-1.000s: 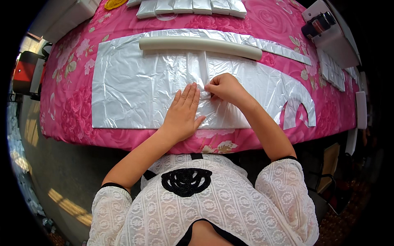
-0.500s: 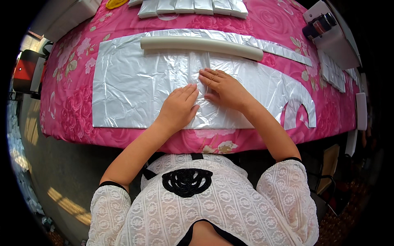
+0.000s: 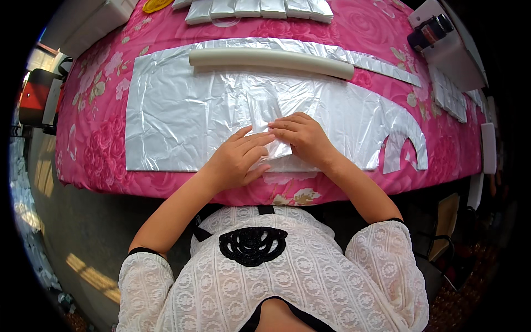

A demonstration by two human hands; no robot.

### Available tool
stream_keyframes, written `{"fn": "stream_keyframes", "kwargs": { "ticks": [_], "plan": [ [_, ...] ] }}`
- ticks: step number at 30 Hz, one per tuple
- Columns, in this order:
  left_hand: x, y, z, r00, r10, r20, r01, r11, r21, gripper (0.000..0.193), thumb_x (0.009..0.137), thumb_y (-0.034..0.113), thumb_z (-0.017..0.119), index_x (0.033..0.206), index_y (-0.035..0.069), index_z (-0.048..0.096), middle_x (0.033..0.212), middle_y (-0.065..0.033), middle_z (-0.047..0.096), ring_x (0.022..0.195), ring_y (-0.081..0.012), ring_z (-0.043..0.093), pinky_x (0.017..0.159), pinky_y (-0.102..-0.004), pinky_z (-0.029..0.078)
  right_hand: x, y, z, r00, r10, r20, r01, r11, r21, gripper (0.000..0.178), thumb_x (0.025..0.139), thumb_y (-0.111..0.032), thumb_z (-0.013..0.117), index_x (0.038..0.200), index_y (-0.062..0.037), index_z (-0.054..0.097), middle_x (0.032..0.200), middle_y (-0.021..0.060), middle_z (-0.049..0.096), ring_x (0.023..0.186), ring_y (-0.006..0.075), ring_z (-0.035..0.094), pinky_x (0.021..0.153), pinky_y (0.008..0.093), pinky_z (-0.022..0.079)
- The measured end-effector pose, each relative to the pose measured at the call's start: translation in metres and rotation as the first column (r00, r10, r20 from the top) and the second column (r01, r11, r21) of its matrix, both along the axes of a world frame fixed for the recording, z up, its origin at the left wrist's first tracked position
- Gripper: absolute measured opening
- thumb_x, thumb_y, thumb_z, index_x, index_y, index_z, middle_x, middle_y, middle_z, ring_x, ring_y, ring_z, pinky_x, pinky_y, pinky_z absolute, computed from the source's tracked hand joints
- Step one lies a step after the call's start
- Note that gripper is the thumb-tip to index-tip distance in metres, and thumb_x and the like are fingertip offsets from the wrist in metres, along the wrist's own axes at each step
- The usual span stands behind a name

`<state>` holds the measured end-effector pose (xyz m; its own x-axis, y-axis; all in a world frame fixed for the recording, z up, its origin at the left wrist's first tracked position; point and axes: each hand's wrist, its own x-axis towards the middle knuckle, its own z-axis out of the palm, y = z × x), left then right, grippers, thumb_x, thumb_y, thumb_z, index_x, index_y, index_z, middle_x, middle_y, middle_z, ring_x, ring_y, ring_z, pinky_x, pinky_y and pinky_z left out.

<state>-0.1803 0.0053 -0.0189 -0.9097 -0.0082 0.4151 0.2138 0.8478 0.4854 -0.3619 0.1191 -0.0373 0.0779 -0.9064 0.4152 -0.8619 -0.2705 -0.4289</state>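
A flat silvery plastic bag [image 3: 171, 116] with a curved cut-out at its right end lies wrinkled along the table's near side. My left hand [image 3: 238, 157] is over its near edge, fingers stretched toward the right and thumb apart. Close beside it, my right hand [image 3: 304, 138] rests on the film with its fingers stretched to the left; its thumb is hidden. Between both hands the film is creased and partly raised. A long pale roller or tube [image 3: 271, 60] lies across the bag's far part, touched by neither hand.
A pink floral cloth [image 3: 102, 138] covers the table. Stacks of folded silvery bags [image 3: 260, 9] lie at the far edge, more folded bags [image 3: 447, 93] at the right. A dark bottle [image 3: 430, 32] is by a white box [image 3: 462, 61]. A narrow silvery strip [image 3: 381, 67] extends beyond the tube.
Both hands have slid toward me over the bag, the right one farther. Film between them has become more creased and raised. The tube has stayed in place.
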Motion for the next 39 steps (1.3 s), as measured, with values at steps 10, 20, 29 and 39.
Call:
{"fn": "stream_keyframes", "kwargs": {
  "ticks": [10, 20, 29, 39],
  "plan": [
    [0.004, 0.005, -0.014, 0.972, 0.199, 0.123, -0.206, 0.977, 0.048, 0.043, 0.069, 0.008, 0.064, 0.110, -0.001, 0.051, 0.100, -0.0150, 0.060, 0.092, -0.0277, 0.057, 0.084, -0.0364, 0.042, 0.000, 0.006, 0.003, 0.987, -0.061, 0.150, 0.049, 0.996, 0.077, 0.028, 0.068, 0.003, 0.060, 0.094, -0.0070, 0.064, 0.093, 0.0043, 0.064, 0.080, 0.0193, 0.059, 0.069, 0.0284, 0.047],
    [-0.031, -0.011, -0.007, 0.742, 0.516, 0.428, -0.667, 0.628, 0.400, 0.053, 0.076, 0.015, 0.062, 0.118, -0.010, 0.041, 0.068, -0.0135, 0.063, 0.060, -0.0270, 0.062, 0.058, -0.0310, 0.047, -0.001, -0.037, 0.025, 0.781, -0.595, 0.192, 0.346, 0.667, 0.660, 0.030, 0.071, -0.032, 0.061, 0.074, -0.0030, 0.068, 0.066, 0.0135, 0.063, 0.062, 0.0262, 0.061, 0.059, 0.0355, 0.047],
    [-0.036, -0.007, -0.019, 0.870, 0.489, 0.067, -0.475, 0.866, -0.154, 0.079, 0.072, 0.026, 0.065, 0.131, -0.008, 0.026, 0.132, -0.0210, 0.033, 0.118, -0.0309, 0.037, 0.096, -0.0380, 0.032, -0.005, -0.042, 0.024, 0.781, -0.598, 0.181, 0.334, 0.645, 0.688, 0.027, 0.066, -0.030, 0.061, 0.067, -0.0044, 0.067, 0.062, 0.0130, 0.061, 0.060, 0.0266, 0.060, 0.058, 0.0360, 0.047],
    [-0.049, 0.004, -0.035, 0.835, 0.475, 0.276, -0.417, 0.875, -0.244, 0.097, 0.072, 0.055, 0.055, 0.134, -0.008, 0.015, 0.141, -0.0223, 0.017, 0.133, -0.0312, 0.015, 0.108, -0.0437, 0.010, 0.004, -0.028, 0.028, 0.821, -0.570, 0.036, 0.439, 0.670, 0.598, 0.031, 0.062, -0.031, 0.069, 0.074, -0.0034, 0.063, 0.066, 0.0095, 0.061, 0.062, 0.0222, 0.060, 0.057, 0.0318, 0.046]
  ]
}}
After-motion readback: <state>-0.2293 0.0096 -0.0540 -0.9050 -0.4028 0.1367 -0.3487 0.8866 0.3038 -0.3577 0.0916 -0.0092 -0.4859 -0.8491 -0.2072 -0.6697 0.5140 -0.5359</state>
